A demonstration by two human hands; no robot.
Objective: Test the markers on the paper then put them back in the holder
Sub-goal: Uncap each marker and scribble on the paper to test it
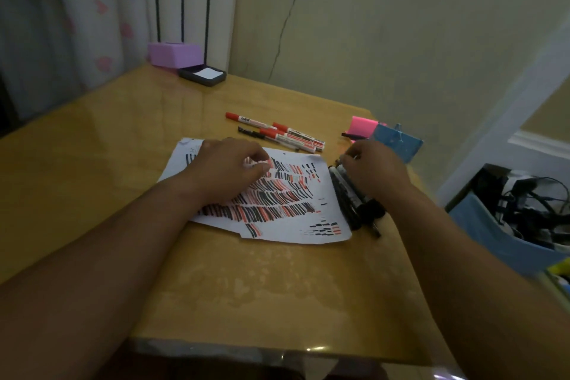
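Note:
A white paper covered in red and black strokes lies mid-table. My left hand rests on its upper left part with fingers curled down onto the sheet. My right hand grips the top end of a black marker in a pile of black markers along the paper's right edge. Three red markers and a thin black pen lie just beyond the paper. A blue holder and a pink holder stand behind my right hand.
A purple box and a dark tray with a white pad sit at the far corner of the glossy wooden table. A blue bin of cables stands on the floor right of the table. Walls close behind.

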